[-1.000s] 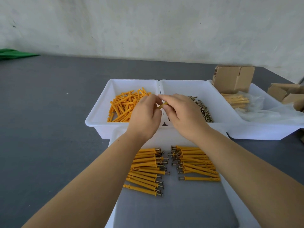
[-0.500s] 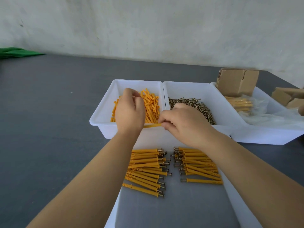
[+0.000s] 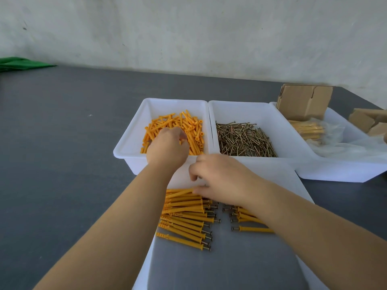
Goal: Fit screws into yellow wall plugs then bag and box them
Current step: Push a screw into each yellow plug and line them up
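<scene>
Both forearms are bare to each grip, left (image 3: pixel 167 147) and right (image 3: pixel 222 176); no sleeves, gloves or jewellery.

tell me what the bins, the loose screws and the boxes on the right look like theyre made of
Bins: likely plastic, white, smooth, faintly translucent walls with rounded rims. Loose screws: metal, a dull brassy sheen, thin shanks with flat heads. Boxes: brown cardboard, matte, with folded flaps and raw edges.
</scene>
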Motion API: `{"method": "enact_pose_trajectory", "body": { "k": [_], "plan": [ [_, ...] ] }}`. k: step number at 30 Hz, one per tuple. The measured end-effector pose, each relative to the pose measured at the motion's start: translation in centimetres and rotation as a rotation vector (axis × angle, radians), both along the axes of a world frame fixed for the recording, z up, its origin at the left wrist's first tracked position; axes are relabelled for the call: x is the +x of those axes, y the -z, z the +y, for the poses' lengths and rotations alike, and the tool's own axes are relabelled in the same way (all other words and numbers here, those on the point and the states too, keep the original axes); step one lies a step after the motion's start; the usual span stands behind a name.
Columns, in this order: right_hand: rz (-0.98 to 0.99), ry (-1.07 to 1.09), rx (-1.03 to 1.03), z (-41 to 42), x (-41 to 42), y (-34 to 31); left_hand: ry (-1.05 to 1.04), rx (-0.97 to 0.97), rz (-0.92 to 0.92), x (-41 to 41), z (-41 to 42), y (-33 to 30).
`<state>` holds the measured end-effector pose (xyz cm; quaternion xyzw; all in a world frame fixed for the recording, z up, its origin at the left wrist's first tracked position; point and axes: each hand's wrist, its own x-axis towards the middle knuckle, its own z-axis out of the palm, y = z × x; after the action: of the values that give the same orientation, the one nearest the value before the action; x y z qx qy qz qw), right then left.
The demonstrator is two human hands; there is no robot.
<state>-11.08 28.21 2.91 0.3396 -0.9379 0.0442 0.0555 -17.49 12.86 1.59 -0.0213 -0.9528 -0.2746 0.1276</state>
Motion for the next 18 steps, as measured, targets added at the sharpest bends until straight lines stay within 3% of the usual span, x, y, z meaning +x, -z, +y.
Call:
{"method": "enact_pose_trajectory", "body": {
  "k": [3,7,9,13,18],
  "plan": [
    [0.137,0.146,-0.140,1.4,-1.0,-1.2,0.056,-0.257,-0.140,-0.2,0.3,0.2],
    [0.216,0.478,-0.278,5.3,-3.6,-1.6,0.081,-0.376,-0.252,-0.6,0.3,0.2],
    [0.056,0.628,-0.161,7.1,-5.0,-0.9,0.090,-0.419,-0.289,-0.7,0.4,0.2],
    [-0.572,0.748,0.000,7.9,-7.0,-0.3,0.118,-0.476,-0.336,-0.5,0.7,-0.1],
    [-0.645,0.659,0.028,8.0,-7.6,-0.5,0.135,-0.510,-0.375,-0.3,1.0,-0.4]
  ]
}}
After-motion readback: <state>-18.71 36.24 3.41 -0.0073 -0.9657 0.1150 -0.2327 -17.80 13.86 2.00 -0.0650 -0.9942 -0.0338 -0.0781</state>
